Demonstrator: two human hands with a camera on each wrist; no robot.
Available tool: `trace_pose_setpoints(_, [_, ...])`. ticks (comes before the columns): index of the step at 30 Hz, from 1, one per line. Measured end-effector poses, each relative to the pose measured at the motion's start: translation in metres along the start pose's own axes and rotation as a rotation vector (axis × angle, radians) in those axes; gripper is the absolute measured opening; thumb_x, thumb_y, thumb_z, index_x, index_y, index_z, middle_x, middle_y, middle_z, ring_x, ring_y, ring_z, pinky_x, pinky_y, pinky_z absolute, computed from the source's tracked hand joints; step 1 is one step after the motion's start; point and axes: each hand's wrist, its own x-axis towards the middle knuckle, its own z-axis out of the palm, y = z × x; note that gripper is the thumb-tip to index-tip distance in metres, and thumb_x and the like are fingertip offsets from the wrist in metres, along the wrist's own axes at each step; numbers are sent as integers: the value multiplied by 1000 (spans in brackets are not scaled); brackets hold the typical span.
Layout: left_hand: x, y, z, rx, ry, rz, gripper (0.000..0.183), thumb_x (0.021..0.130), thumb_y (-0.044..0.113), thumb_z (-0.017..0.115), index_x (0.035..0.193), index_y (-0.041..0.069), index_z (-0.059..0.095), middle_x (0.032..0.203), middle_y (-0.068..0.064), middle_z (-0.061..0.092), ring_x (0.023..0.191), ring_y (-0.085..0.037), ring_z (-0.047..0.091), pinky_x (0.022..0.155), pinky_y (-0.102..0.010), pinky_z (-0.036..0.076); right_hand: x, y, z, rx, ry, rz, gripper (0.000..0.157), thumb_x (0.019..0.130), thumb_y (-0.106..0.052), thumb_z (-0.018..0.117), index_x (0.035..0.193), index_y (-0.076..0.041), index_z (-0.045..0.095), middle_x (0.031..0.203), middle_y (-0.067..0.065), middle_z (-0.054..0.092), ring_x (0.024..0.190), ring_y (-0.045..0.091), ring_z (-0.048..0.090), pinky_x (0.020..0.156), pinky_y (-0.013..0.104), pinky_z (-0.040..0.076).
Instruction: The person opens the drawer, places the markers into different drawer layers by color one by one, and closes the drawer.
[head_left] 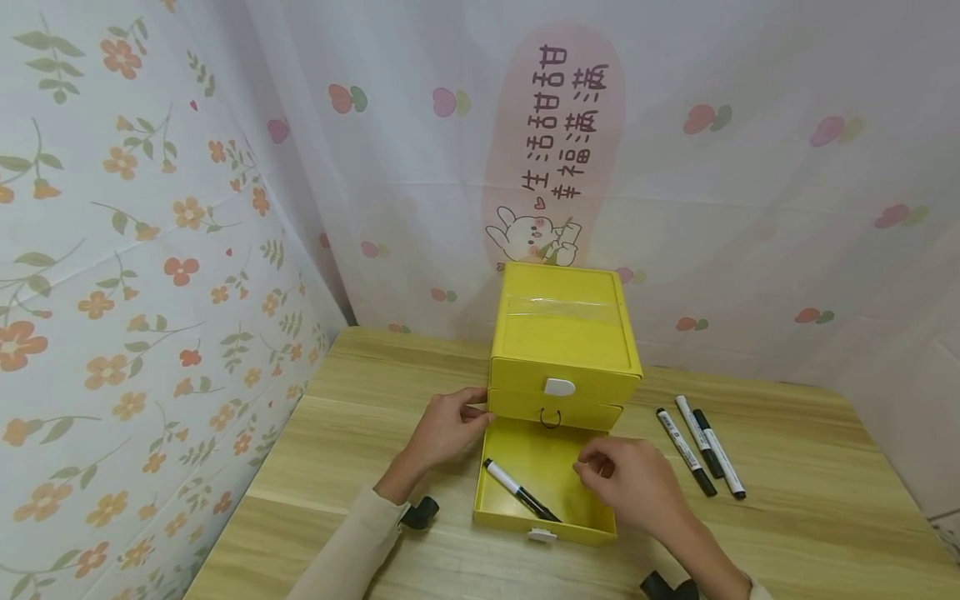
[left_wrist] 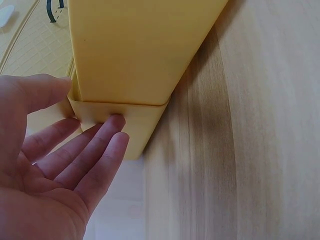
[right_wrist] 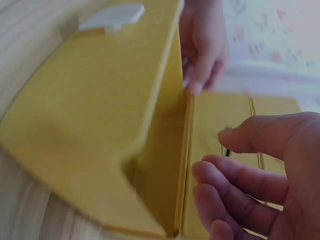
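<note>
A yellow drawer box stands on the table with its bottom drawer pulled out. In that drawer lies a white-and-black marker, slanting toward the front. My left hand is at the box's left side; in the left wrist view its fingertips touch the yellow side wall, near a seam. Over the right part of the pulled-out drawer hovers my right hand, fingers loosely bent toward the thumb. The right wrist view shows nothing between its thumb and fingers.
Three markers lie right of the box: one nearest it, another in the middle, a third outermost. A black loop handle and a white tab mark the upper drawers. Patterned curtains hang behind and at left.
</note>
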Motion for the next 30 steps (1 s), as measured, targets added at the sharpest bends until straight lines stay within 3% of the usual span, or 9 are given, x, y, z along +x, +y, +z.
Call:
trace_pose_setpoints(6, [0,0,0,-7,3,-5,44,105,16,74,144,-2,68,138,-17,74,108,-26,80,87,-35,66,-9,31,-12,-56,168,60,7,93,-12,85,93,-19,81,78,-18,69,71,6,66,59,28,53])
trace_pose_setpoints(11, [-1,0,1,-10,3,-4,44,105,16,74,144,-3,68,138,-17,74,107,-25,80,87,-35,66,-11,65,-18,-68,227,137,14,93,-15,85,106,-9,81,87,-6,75,80,23,73,65,40,56])
trace_pose_setpoints(15, [-1,0,1,-7,8,-1,43,104,15,74,143,-3,69,137,-17,74,106,-25,81,86,-34,66,-9,89,-20,-75,247,198,30,94,-20,85,117,-2,77,99,9,78,89,35,74,70,52,58])
trace_pose_setpoints(20, [-1,0,1,-7,9,8,42,104,15,74,142,-3,69,136,-17,75,105,-25,81,86,-34,66,-4,116,-18,-116,251,248,45,94,-25,85,127,4,74,109,22,75,92,41,69,64,48,54])
trace_pose_setpoints(26, [-1,0,1,-5,5,11,42,105,16,74,142,-3,70,136,-17,75,104,-23,81,86,-34,66,1,137,-16,-176,211,286,51,93,-25,85,131,5,71,110,25,71,101,50,65,69,61,56])
trace_pose_setpoints(30, [-2,1,1,-2,5,12,42,105,16,74,142,-2,70,136,-16,75,104,-23,81,86,-34,66,4,146,-16,-195,195,296,52,92,-26,86,132,4,71,104,22,71,96,47,65,65,56,56])
